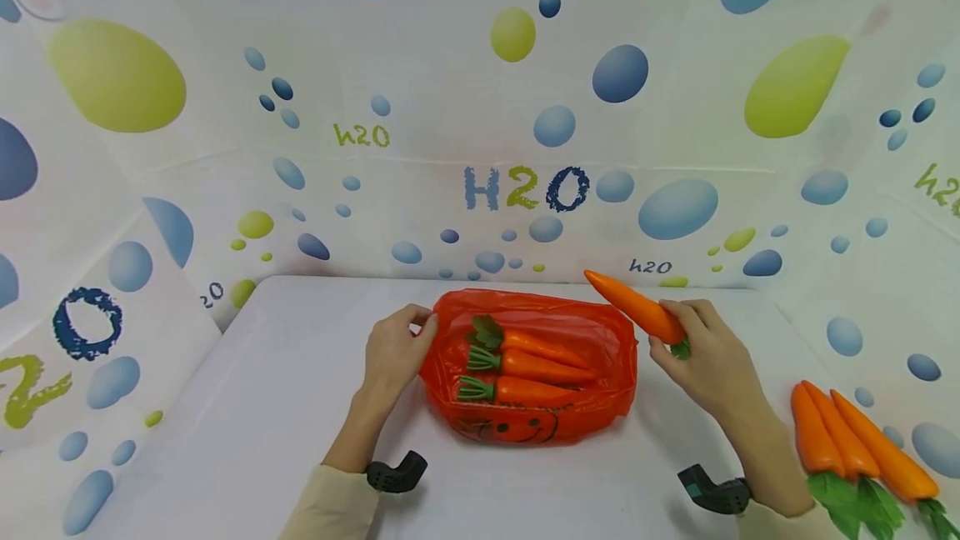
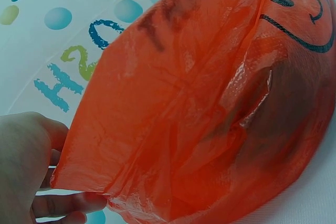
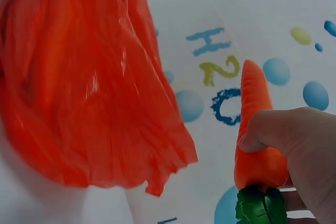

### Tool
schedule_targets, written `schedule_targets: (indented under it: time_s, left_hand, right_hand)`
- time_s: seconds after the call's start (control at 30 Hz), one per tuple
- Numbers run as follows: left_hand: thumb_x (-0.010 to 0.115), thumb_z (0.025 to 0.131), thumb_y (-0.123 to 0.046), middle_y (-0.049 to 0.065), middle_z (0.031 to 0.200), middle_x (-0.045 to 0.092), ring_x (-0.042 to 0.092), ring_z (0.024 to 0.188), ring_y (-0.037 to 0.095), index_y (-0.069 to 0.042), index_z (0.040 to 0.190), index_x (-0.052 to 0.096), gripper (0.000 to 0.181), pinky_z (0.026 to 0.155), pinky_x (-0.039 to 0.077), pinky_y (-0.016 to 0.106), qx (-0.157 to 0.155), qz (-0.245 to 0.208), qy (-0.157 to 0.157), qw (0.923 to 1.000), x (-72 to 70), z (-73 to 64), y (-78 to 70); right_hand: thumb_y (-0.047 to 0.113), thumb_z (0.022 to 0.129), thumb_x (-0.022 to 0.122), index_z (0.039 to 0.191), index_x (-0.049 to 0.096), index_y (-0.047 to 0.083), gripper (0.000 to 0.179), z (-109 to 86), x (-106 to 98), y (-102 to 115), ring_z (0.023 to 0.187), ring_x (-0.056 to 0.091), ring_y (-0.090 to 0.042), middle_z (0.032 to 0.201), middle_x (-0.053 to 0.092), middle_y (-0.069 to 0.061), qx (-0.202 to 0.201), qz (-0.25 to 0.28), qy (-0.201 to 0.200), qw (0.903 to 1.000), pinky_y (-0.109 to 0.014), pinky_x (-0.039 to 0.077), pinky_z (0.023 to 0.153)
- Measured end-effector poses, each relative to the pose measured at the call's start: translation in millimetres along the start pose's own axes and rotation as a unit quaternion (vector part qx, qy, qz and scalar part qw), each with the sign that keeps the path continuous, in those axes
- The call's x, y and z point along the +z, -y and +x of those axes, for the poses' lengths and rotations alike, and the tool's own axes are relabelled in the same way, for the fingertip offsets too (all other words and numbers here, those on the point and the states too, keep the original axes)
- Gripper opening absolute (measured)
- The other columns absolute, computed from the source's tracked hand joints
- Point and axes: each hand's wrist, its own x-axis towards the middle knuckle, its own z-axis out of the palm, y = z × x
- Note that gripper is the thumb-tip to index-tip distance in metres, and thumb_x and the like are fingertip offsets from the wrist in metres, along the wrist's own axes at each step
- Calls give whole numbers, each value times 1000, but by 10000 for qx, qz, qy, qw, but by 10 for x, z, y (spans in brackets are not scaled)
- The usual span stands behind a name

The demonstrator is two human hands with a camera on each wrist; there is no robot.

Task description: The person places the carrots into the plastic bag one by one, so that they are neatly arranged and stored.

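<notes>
Carrot (image 1: 633,306): light, stiff, we judge; best held at thick end, where right fingers (image 1: 692,318) pinch it; left fingers (image 2: 65,204) pinch bag (image 1: 600,421).

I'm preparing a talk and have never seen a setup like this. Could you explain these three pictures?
There's no machine: a person works with a bare left hand and right hand. The wide picture comes from a camera on the person's head, looking forward and down. The other two come from cameras worn on the wrists, each watching its own hand.

On the white table sits an open red bag with a smiley face on its front; three carrots with green tops show inside. Three more carrots lie at the lower right.

The left hand holds the bag's edge, while the right hand's fingers grip another carrot near its green end.
</notes>
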Motion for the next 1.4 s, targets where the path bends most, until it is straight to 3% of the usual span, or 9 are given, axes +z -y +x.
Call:
schedule_targets:
  time_s: [0.57, 1.13, 1.4]
  left_hand:
    - [60, 97, -28, 6, 91, 76, 62, 68, 18, -10, 102, 75, 24, 61, 54, 26, 65, -1, -26, 10000, -2, 27, -27]
    - [59, 97, -28, 6, 92, 76, 62, 68, 18, -11, 103, 74, 24, 61, 54, 26, 65, -11, -6, 10000, -10, 19, -25]
    - [60, 97, -28, 5, 92, 76, 63, 69, 19, -11, 102, 75, 23, 62, 55, 27, 113, -10, -51, 9999, -11, 11, -12]
  right_hand:
    - [9, 78, 81, 124, 62, 0, 51, 152, 127, 348, 92, 64, -28, 113, 61, -15, -614, 338, -60, 9975, -46, 61, 76]
    - [12, 81, 82, 128, 61, 5, 51, 217, 269, 685, 102, 63, -26, 118, 58, -13, -1141, 545, 161, 9918, -42, 59, 87]
    - [14, 82, 81, 130, 60, 8, 52, 250, 330, 868, 107, 62, -25, 120, 57, -11, -1216, 633, 450, 9895, -40, 59, 89]
